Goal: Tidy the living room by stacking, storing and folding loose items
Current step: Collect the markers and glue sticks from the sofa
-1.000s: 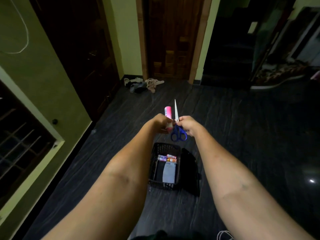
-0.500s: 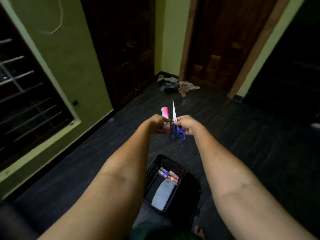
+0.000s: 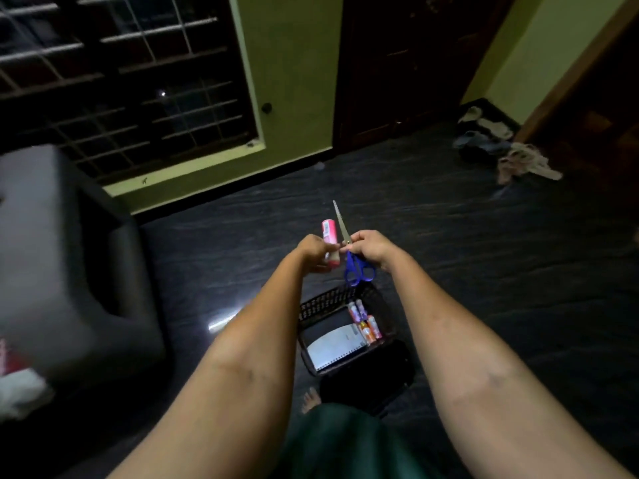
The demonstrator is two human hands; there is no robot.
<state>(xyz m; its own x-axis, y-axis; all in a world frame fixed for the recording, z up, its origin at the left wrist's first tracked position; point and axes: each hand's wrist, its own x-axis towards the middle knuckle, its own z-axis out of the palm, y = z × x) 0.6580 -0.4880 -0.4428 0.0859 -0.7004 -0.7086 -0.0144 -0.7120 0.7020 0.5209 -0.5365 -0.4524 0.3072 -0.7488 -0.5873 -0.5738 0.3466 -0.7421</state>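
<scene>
Centrally, mid-frame, both hands are raised together above the floor. A pink tube (image 3: 329, 236) is gripped in the left hand (image 3: 313, 252), fingers curled round its lower part, top end poking up. Blue-handled scissors (image 3: 351, 252) are pinched by the right hand (image 3: 370, 248) near the pivot, blades closed and pointing up, handle loops hanging below the fingers. Tube and scissors are held just beside each other; whether they touch cannot be told.

Below the hands, a black mesh basket (image 3: 321, 302) is set on the dark floor (image 3: 484, 254). Inside it a spiral notebook (image 3: 337, 347) is laid flat, with a few small coloured tubes (image 3: 364, 323) lined along its right side. A black lid or pouch (image 3: 370, 375) is seen at the basket's lower right edge, touching it.

A dark sofa arm (image 3: 69, 254) is blurred at left of frame. A barred window (image 3: 121, 81) is seen upper left. Loose footwear and cloth (image 3: 501, 150) are piled at upper right near a wooden door.
</scene>
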